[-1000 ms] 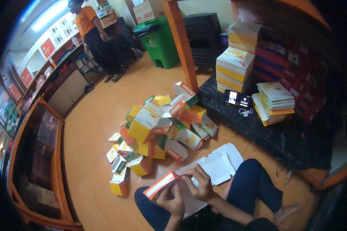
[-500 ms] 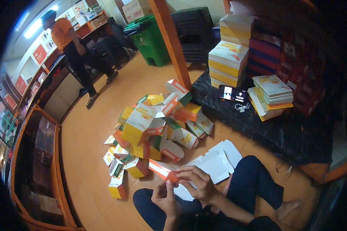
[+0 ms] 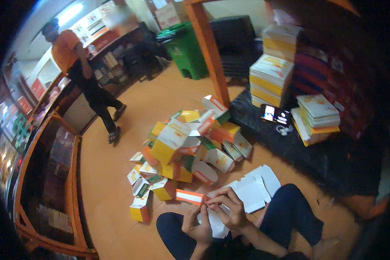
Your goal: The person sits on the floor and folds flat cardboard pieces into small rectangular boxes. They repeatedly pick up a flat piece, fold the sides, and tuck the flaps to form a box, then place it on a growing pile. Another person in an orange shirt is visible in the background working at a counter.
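Observation:
A small orange-and-white carton (image 3: 190, 197) is held between my two hands above my crossed legs. My left hand (image 3: 197, 226) pinches its near end from below with thumb and fingers. Bent over that same end are the fingers of my right hand (image 3: 228, 209), also closed on it; the exact fold between them is hidden. White inner sides face up on the unfolded cartons (image 3: 264, 184) beside my right knee. Another white card piece (image 3: 218, 225) shows under my hands. Just beyond lies a heap of folded white, yellow, green and orange cartons (image 3: 171, 138).
A black-covered low platform (image 3: 264, 138) on the right bears stacks of flat cartons (image 3: 271, 73), a smaller stack (image 3: 318, 112), a phone (image 3: 275, 113) and a beaded string. An orange post (image 3: 210, 56) rises beside a green bin (image 3: 184, 52). A person in orange (image 3: 69, 54) is at left.
The whole view has shifted, carrying the scene right. The carton in my hands lies more level. The person in orange has stepped nearer.

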A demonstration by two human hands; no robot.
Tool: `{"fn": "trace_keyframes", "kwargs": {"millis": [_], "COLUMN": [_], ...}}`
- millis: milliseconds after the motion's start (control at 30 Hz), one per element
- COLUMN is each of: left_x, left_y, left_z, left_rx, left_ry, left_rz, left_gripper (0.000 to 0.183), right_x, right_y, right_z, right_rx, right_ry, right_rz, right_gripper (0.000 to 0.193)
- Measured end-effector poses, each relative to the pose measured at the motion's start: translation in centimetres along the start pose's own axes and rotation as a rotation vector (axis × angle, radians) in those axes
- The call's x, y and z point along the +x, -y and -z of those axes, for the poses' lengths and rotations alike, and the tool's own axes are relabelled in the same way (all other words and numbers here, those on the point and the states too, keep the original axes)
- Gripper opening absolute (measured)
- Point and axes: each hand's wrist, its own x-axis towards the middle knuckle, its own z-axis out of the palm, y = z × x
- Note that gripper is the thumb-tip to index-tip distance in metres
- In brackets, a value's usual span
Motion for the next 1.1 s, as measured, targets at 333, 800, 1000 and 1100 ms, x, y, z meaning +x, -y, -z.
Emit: {"fn": "trace_keyframes", "kwargs": {"millis": [333, 800, 1000, 1100], "left_x": [-0.2, -1.2, -0.6, -0.4], "left_y": [0.4, 4.6, 3.7, 3.6], "left_z": [0.0, -1.5, -3.8, -4.1], "left_rx": [-0.029, -0.163, -0.167, -0.014], "left_ry": [-0.031, -0.046, -0.103, -0.064], "left_rz": [0.044, 0.087, 0.067, -0.056], "left_gripper": [0.007, 0.014, 0.012, 0.011], "right_x": [-0.4, -1.7, -1.7, -1.9], "right_y": [-0.3, -2.8, -5.7, -6.2], "right_z": [-0.9, -1.3, -0.7, -0.1], "right_rx": [-0.028, 0.036, 0.129, 0.066], "right_ry": [-0.020, -0.049, -0.083, -0.079], "right_rz": [0.004, -0.026, -0.009, 0.005], "right_gripper": [0.011, 0.006, 0.010, 0.019]}}
